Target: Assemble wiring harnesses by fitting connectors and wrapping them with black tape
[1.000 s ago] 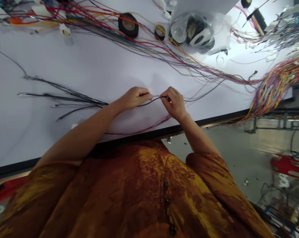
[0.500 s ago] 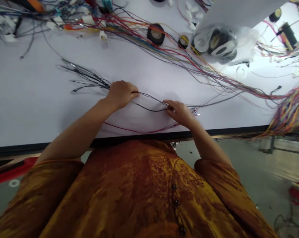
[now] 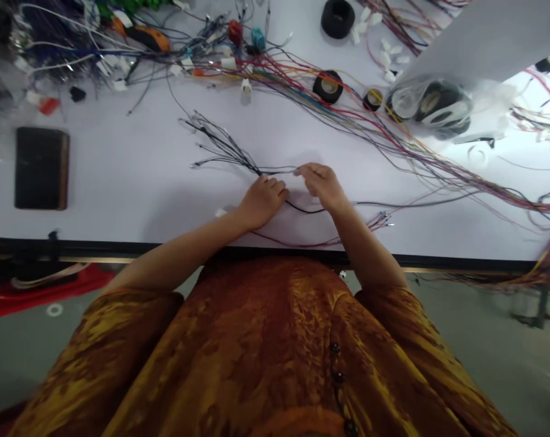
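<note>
The right hand (image 3: pixel 323 185) pinches a thin black wire (image 3: pixel 279 170) at its fingertips, palm down, the grip almost closed. The left hand (image 3: pixel 262 202) lies palm down and curled just beside it; whether that grip holds anything cannot be told. The wire runs left into a fanned black wire bundle (image 3: pixel 224 149) on the white tabletop (image 3: pixel 120 182).

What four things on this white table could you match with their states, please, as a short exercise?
Things:
1. right hand
2. black wire bundle
3. black tape roll
4. clear plastic bag

States:
A. holds several tape rolls
B. lies among coloured wires
C. touches a thin black wire
D. fans out at its far ends

Pairs: 1-C, 2-D, 3-B, 4-A
</note>
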{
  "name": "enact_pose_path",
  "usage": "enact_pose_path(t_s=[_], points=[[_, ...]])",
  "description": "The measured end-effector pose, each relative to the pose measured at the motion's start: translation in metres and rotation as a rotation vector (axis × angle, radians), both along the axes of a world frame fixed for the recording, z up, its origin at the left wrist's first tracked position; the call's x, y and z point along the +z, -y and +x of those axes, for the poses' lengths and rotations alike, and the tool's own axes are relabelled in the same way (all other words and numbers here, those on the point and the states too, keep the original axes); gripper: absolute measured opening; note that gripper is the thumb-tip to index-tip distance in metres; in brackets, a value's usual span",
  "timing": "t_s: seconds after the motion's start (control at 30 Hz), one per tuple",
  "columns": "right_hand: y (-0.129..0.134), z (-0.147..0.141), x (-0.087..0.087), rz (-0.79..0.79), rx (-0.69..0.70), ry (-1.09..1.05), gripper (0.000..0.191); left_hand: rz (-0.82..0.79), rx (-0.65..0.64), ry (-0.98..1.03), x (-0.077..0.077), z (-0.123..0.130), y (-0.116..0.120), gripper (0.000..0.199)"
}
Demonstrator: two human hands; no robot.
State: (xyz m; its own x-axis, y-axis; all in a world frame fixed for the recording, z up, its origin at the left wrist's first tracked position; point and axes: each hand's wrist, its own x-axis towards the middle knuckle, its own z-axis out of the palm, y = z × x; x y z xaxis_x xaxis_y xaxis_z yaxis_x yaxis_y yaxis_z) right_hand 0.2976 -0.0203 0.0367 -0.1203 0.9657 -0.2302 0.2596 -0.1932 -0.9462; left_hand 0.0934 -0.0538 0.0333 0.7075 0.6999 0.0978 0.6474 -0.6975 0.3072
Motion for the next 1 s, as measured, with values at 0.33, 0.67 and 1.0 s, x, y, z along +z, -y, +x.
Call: enact_pose_path(t_s=[0.33, 0.67, 1.0], points=[[-0.030, 0.080, 0.001, 0.241, -0.471, -0.068, 0.055, 0.010, 0.091, -0.169, 0.010, -0.057, 0.008, 0.032], [-0.028, 0.034, 0.001, 0.515, -0.248, 0.602, 0.029, -0.105, 0.038, -0.158, 0.002, -0.050, 0.016, 0.041], [0.031, -0.055, -0.002, 0.268, 0.529, 0.430, 0.053, 0.060, 0.245, 0.040, 0.018, -0.046, 0.023, 0.031]])
